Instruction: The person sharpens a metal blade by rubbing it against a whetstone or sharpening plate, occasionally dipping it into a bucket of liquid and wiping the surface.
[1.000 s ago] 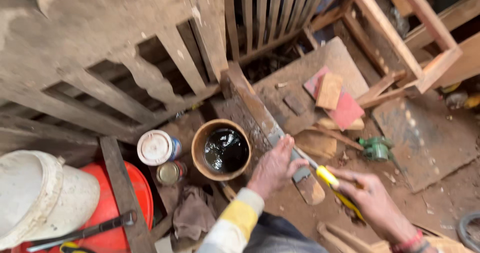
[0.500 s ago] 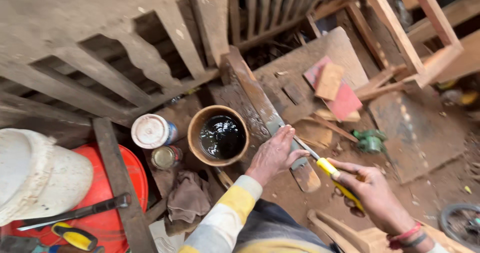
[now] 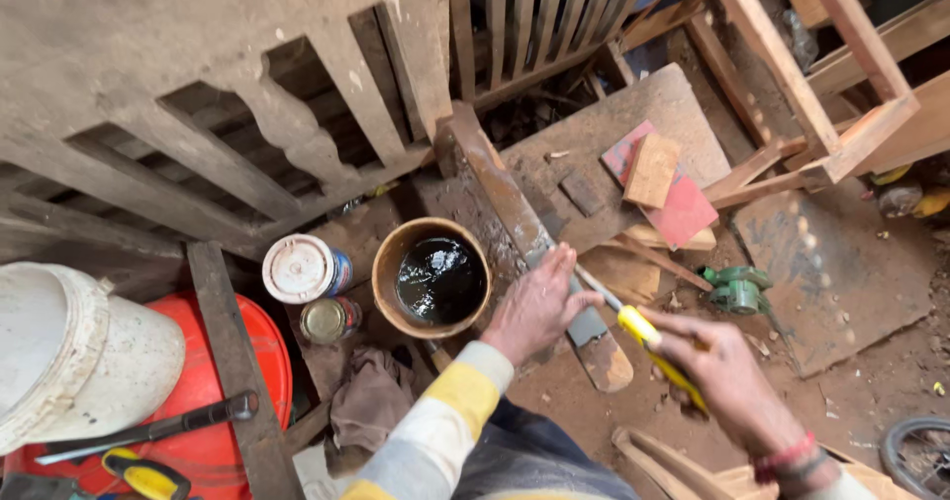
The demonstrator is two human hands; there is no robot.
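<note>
My left hand point(image 3: 539, 302) rests flat on a long, worn wooden slat point(image 3: 515, 213) that runs diagonally across the floor, pinning it near its lower end. My right hand point(image 3: 717, 366) grips a tool with a yellow handle point(image 3: 658, 347); its thin metal shaft point(image 3: 597, 287) points at the slat just beside my left fingers. The tool's tip is hidden by the left hand. A round tub of dark liquid point(image 3: 438, 277) stands right beside the slat, left of my left hand.
A white-lidded can point(image 3: 300, 268) and a small open tin point(image 3: 327, 319) stand left of the tub. A white bucket point(image 3: 69, 347) sits on a red lid point(image 3: 213, 391) at lower left, by a crumpled rag point(image 3: 371, 401). Carved wooden panels point(image 3: 198, 94), wood frames point(image 3: 821, 85), a green tool point(image 3: 737, 287).
The view has shifted slightly. My left hand stays on the slat and my right hand still holds the yellow-handled tool against it, with little movement.
</note>
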